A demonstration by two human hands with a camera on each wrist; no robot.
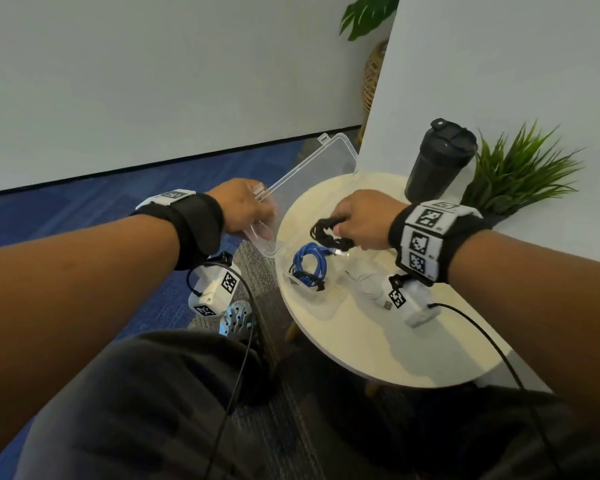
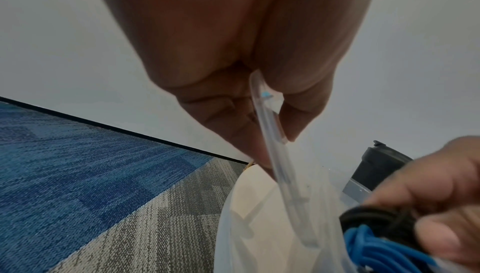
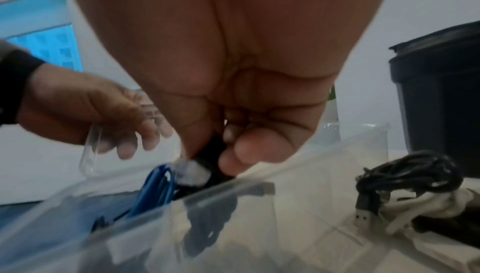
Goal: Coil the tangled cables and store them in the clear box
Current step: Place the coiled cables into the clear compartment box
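The clear box (image 1: 303,287) sits at the left edge of the round table (image 1: 378,348), and a coiled blue cable (image 1: 307,263) lies inside it. My left hand (image 1: 253,216) pinches the raised clear lid (image 1: 312,174) by its edge (image 2: 267,125) and holds it up. My right hand (image 1: 343,232) grips a coiled black cable (image 1: 326,233) just above the box, over the blue cable (image 3: 161,187). In the right wrist view its fingers (image 3: 241,158) curl round the black cable (image 3: 211,154) at the box wall (image 3: 233,193).
Another black cable bundle (image 3: 410,172) and a white cable (image 3: 426,203) lie on the table right of the box. A black tumbler (image 1: 437,161) and a green plant (image 1: 520,174) stand at the back. Blue and grey carpet (image 2: 91,174) lies to the left.
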